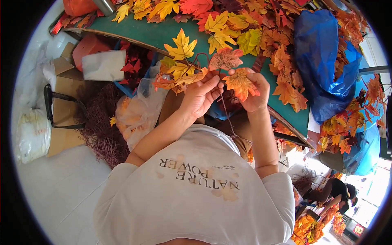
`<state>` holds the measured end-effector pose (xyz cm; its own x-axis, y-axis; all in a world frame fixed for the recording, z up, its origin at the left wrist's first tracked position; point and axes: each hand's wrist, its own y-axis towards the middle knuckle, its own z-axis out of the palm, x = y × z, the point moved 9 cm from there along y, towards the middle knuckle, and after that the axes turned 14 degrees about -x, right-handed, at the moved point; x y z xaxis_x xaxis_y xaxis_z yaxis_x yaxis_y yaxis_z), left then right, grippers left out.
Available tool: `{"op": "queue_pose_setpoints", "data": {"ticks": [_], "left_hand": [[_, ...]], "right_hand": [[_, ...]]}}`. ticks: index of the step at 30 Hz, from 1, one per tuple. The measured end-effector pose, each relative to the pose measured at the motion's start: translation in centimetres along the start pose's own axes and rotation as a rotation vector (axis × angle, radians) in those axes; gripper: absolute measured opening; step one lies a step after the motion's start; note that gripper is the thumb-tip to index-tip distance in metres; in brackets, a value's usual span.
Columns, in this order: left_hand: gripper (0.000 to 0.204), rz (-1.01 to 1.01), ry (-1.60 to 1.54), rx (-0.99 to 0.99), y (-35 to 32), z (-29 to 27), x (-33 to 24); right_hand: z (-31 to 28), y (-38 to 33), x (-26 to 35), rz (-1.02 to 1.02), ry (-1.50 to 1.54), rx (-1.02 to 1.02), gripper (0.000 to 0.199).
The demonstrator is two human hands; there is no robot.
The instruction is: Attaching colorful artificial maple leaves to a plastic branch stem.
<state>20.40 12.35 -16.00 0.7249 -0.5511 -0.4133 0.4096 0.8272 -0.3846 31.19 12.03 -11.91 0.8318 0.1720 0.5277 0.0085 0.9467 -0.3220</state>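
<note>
Leaf pile (261,32) and blue bag (322,61) probably crowd table (155,32).

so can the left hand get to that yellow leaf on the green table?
Probably yes. The yellow leaf lies loose on the green table just beyond the left hand, nothing between; but that hand already holds a leaf sprig.

Bright daylight, sharp centre, fisheye-bent edges.

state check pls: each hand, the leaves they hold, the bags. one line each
Left hand: shut on branch of yellow-orange fabric maple leaves.
Right hand: fingers pinching single orange fabric leaf.
Blue plastic bag: crumpled, lying on green table.
Clear plastic bag: open, orange leaves inside.
</note>
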Motion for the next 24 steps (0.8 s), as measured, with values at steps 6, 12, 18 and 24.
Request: {"op": "queue_pose_setpoints", "data": {"ticks": [6,12,18,24], "left_hand": [[0.011,0.057,0.089,-0.078,-0.5,-1.3,-0.4],[0.012,0.033,0.153,-0.111,-0.5,-1.1,-0.2],[0.009,0.082,0.357,-0.167,-0.8,-1.7,0.8],[0.009,0.178,0.315,-0.094,-0.8,-1.0,-0.2]], "right_hand": [[-0.4,-1.5,-0.8,-0.067,0.095,-0.05,0.032],[-3.8,-3.0,-4.5,-0.318,-0.148,-0.164,0.032],[-2.4,-3.4,-1.1,-0.855,-0.8,-0.413,0.014],[-3.0,-2.9,-1.0,-0.7,-0.615,-0.313,0.02]]}}
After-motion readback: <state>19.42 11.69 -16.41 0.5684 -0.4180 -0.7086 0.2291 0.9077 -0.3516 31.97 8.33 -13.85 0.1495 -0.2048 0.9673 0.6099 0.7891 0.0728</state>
